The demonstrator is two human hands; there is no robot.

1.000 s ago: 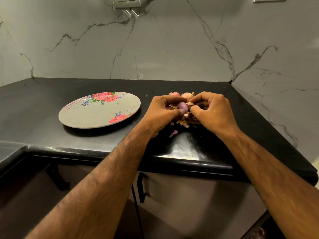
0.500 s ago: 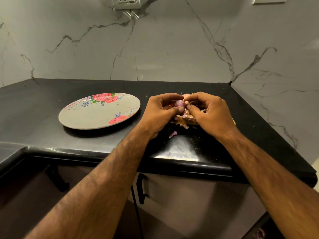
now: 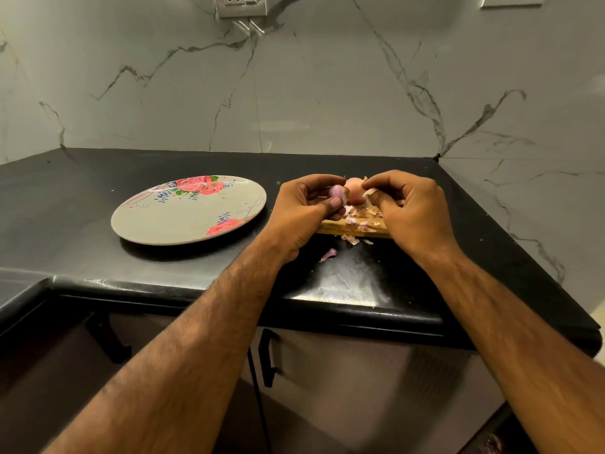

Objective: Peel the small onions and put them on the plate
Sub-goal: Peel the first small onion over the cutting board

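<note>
Drawn apart since a moment ago: left grip (image 3: pixel 304 209) pinching purple onion (image 3: pixel 336 192), right grip (image 3: pixel 413 211) pinching loose skin (image 3: pixel 370 193) above wooden board (image 3: pixel 352 229) on tabletop (image 3: pixel 65 198).

The black stone countertop (image 3: pixel 137 267) is polished and glossy, with a bright, smeared reflection near its front edge. Behind it, the grey-white marble-veined wall (image 3: pixel 327 93) is smooth with a soft sheen. The round grey plate with printed pink roses (image 3: pixel 183 221) looks glazed and catches a highlight on its far rim. The pale wooden chopping board (image 3: pixel 347 229) is matt and bare-grained. The peeled small purple onion (image 3: pixel 336 191) is smooth and faintly shiny. The loose pale onion skins (image 3: pixel 349 239) at the board's front edge look thin, dry and papery.
</note>
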